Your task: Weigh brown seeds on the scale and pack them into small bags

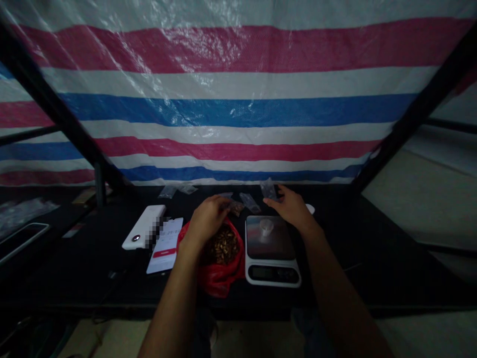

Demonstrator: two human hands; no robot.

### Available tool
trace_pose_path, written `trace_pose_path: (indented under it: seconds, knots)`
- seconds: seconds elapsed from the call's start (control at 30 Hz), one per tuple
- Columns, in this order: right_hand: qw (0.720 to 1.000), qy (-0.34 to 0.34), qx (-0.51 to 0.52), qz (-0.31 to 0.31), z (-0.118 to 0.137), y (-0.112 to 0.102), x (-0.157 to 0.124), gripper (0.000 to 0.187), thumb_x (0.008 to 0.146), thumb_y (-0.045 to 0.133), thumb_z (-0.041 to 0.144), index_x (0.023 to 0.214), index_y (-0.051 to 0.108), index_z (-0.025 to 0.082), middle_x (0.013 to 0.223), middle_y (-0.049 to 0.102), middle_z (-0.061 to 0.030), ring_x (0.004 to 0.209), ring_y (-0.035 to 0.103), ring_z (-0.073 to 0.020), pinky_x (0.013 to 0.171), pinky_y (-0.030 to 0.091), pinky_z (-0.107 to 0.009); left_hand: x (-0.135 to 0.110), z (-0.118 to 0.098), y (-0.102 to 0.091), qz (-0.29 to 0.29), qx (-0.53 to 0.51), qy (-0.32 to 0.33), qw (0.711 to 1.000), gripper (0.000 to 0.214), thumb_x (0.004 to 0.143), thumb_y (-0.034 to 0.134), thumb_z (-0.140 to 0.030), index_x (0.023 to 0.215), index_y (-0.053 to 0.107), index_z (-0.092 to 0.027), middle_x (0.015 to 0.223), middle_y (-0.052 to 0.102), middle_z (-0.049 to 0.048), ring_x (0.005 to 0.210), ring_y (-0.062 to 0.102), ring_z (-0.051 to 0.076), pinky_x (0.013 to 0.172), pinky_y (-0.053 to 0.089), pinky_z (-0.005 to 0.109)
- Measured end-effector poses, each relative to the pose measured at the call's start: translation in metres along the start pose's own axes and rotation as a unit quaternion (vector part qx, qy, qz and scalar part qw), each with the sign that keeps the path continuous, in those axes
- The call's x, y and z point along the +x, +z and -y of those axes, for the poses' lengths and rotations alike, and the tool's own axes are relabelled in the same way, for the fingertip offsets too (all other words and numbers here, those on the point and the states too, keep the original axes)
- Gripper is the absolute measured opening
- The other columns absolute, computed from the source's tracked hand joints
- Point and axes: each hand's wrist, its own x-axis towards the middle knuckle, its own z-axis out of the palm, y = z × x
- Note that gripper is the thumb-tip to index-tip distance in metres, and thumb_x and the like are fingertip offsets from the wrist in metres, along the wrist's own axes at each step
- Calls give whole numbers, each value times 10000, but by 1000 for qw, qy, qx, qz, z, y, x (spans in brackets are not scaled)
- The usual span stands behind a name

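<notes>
My left hand [209, 216] reaches over a red plastic bag [219, 281], its fingers closed at the edge of a small clear bag of brown pieces [236, 208]. Inside the red bag lies a heap of small golden-brown pieces [223, 246], too dim to name. Behind the scale, my right hand [292, 205] has its thumb and fingers at a clear plastic bag [268, 189], which it seems to pinch by the side. A digital kitchen scale [274, 251] with a small clear cup [266, 227] on its plate sits between my forearms. Another clear bag [250, 203] lies between my hands.
Left of the red bag are a phone with a lit screen [167, 246] and a white device [143, 226]. More clear bags [168, 191] lie at the back. A striped sheet [238, 112] hangs behind the black table [357, 273], with dark posts at both sides.
</notes>
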Motion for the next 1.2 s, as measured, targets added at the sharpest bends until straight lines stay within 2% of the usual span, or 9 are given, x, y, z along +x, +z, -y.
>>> trace_pose_path:
  seconds: [0.13,0.3,0.43,0.53,0.7,0.83,0.93,1.03,1.2]
  knots:
    - [999,-1,-3,-47,4,-6,-3,411,883,684,372,1200,689,111,1204,709,-198,942,708,-265,884,550,-420,16,-7,25,66,60,7,996,323,907,608,-206,1213,712,-202,1255,715,104,1164,655,251,1005,495,334]
    - [998,-7,46,-50,13,-17,-7,254,886,657,302,1077,721,147,1085,752,-128,861,700,-213,826,554,-368,19,-9,37,53,118,-47,990,335,920,592,-231,1229,720,-242,1267,713,108,1173,654,283,996,492,368]
    - [993,-32,97,-67,20,-22,-11,168,884,638,286,975,722,171,955,761,-83,820,700,-203,796,549,-353,13,-7,31,18,45,-83,995,335,974,519,-406,1174,745,-260,1184,750,131,1051,708,330,876,523,410]
    - [987,-58,135,-68,34,-20,-17,150,895,616,270,942,719,172,917,759,-71,805,703,-194,785,549,-339,8,-6,21,-57,-102,-103,988,363,951,546,-472,1125,743,-221,1090,773,134,1002,717,316,855,525,391]
    - [962,-79,255,55,67,4,-33,121,896,628,222,970,709,170,922,759,-62,869,721,-183,810,572,-324,-2,-19,-2,-131,-413,-129,892,440,851,675,-521,1070,720,-142,1047,766,116,939,717,259,841,563,363]
    - [907,18,377,186,84,25,-45,191,915,640,235,1096,632,173,900,740,-55,759,738,-169,627,600,-273,-11,-31,-15,-128,-535,-151,821,469,765,788,-500,1059,697,-146,1051,751,90,899,712,204,801,591,322]
    - [871,81,442,198,85,36,-46,302,897,678,204,1178,568,185,890,725,-35,718,745,-159,575,611,-250,-11,-27,-14,-137,-561,-171,798,420,752,808,-467,991,678,-147,986,736,63,849,700,165,768,597,286]
    - [848,99,481,201,79,44,-42,308,871,711,169,1153,587,174,890,738,-37,740,756,-158,694,652,-300,-9,-16,-6,-150,-573,-214,777,341,766,795,-389,941,656,-132,934,723,54,798,693,137,743,595,256]
    - [859,77,468,193,70,53,-35,213,808,761,151,1002,673,164,917,766,-58,826,764,-173,862,639,-378,-7,-3,8,-134,-569,-263,767,272,763,765,-182,992,649,-94,940,726,73,770,697,121,734,587,227]
